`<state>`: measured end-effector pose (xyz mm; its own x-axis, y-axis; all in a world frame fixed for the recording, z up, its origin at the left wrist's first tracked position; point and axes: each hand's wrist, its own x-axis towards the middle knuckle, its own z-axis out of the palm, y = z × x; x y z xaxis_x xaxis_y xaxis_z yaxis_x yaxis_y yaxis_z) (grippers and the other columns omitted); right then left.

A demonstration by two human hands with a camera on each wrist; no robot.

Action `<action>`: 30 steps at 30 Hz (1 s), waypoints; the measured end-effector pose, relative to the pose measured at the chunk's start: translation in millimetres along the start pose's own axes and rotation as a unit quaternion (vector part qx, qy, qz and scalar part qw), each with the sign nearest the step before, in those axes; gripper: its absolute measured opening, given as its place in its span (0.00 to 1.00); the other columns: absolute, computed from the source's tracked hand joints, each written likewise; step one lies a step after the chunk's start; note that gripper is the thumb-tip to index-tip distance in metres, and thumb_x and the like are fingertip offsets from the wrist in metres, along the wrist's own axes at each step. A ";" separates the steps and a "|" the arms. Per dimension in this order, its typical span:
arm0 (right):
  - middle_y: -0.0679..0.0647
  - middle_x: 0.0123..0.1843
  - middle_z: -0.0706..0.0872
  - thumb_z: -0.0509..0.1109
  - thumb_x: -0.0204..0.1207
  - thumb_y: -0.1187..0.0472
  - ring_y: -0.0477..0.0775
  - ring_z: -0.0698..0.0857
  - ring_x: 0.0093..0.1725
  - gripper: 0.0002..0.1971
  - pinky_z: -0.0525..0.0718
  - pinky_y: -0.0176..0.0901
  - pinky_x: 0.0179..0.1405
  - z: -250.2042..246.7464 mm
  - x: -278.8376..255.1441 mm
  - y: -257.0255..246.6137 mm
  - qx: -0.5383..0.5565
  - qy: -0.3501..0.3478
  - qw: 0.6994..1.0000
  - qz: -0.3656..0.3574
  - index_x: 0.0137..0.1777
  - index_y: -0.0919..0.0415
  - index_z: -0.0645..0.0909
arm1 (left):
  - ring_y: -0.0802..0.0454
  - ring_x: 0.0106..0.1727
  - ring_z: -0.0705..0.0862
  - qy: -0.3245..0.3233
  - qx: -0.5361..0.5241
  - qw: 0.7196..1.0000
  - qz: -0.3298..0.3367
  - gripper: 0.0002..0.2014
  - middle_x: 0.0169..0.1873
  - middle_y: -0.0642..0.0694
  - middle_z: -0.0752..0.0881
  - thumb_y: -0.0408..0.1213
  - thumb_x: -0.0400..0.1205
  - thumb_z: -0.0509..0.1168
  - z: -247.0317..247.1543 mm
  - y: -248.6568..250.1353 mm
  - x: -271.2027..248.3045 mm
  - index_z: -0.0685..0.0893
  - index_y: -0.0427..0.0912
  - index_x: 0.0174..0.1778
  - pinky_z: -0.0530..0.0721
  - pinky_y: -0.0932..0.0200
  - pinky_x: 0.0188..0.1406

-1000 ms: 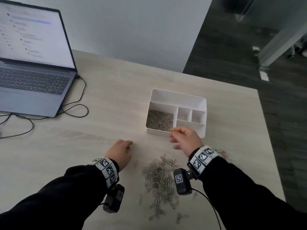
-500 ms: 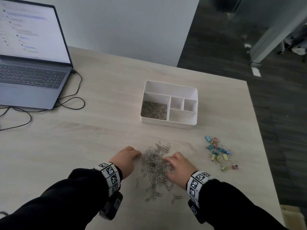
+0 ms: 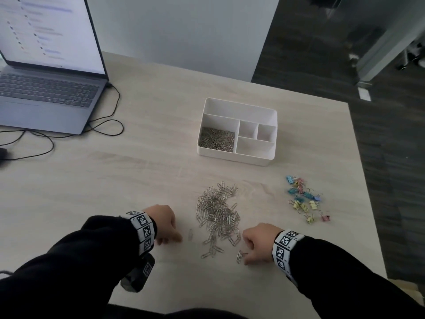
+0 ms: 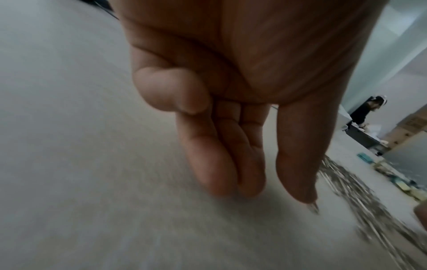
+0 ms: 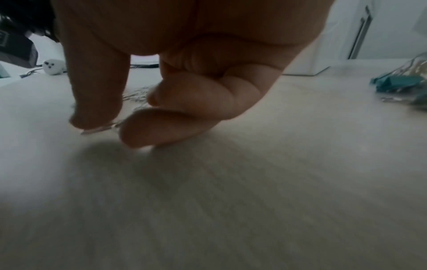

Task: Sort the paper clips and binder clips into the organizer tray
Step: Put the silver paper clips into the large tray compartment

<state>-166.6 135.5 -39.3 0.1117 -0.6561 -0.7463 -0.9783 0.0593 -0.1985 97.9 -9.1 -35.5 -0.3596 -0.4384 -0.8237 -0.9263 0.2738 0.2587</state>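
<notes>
The white organizer tray (image 3: 239, 107) stands mid-table, with silver paper clips (image 3: 216, 140) in its left compartment and the other compartments bare. A loose pile of paper clips (image 3: 218, 212) lies in front of it, and coloured binder clips (image 3: 303, 199) lie to its right. My left hand (image 3: 170, 237) rests at the pile's near left, fingers straight on the table (image 4: 268, 191), its thumb tip touching a stray clip (image 3: 190, 234). My right hand (image 3: 247, 257) is at the pile's near right. Its thumb and forefinger pinch a stray paper clip (image 5: 99, 128) on the tabletop.
An open laptop (image 3: 46, 88) sits at the far left with black cables (image 3: 103, 125) trailing beside it. The table's right edge (image 3: 358, 180) drops to dark floor. Teal binder clips (image 5: 397, 82) show at the right of the right wrist view.
My right hand came back from above the tray to the pile. Both hands then slid to stray clips at its near edge, and the right one pinched a clip.
</notes>
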 end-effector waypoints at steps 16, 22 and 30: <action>0.49 0.36 0.87 0.73 0.73 0.50 0.51 0.85 0.38 0.10 0.84 0.43 0.42 9.1 16.9 -28.1 0.234 0.163 0.958 0.038 0.38 0.53 0.78 | 0.42 0.52 0.86 0.144 0.182 0.966 0.109 0.26 0.49 0.46 0.87 0.67 0.64 0.68 54.2 67.5 11.5 0.80 0.51 0.46 0.81 0.53 0.45; 0.47 0.31 0.83 0.74 0.73 0.48 0.47 0.81 0.32 0.12 0.81 0.42 0.34 -4.3 -3.9 20.1 0.280 0.250 0.919 0.121 0.38 0.52 0.78 | 0.44 0.52 0.85 0.179 0.090 0.972 0.122 0.12 0.47 0.48 0.86 0.55 0.77 0.66 35.3 61.6 25.1 0.76 0.52 0.40 0.78 0.55 0.43; 0.47 0.39 0.86 0.72 0.70 0.54 0.52 0.85 0.42 0.07 0.83 0.43 0.42 4.2 5.4 23.1 0.221 0.161 0.950 0.151 0.37 0.49 0.75 | 0.45 0.42 0.85 0.136 0.147 0.967 0.155 0.21 0.35 0.49 0.86 0.63 0.75 0.62 36.3 71.8 14.9 0.81 0.45 0.37 0.80 0.57 0.37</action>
<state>-187.9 136.6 -50.6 -0.2907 -0.7507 -0.5933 -0.7800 0.5451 -0.3074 30.1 35.1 -47.5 -0.6690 -0.4938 -0.5555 -0.7109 0.6433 0.2842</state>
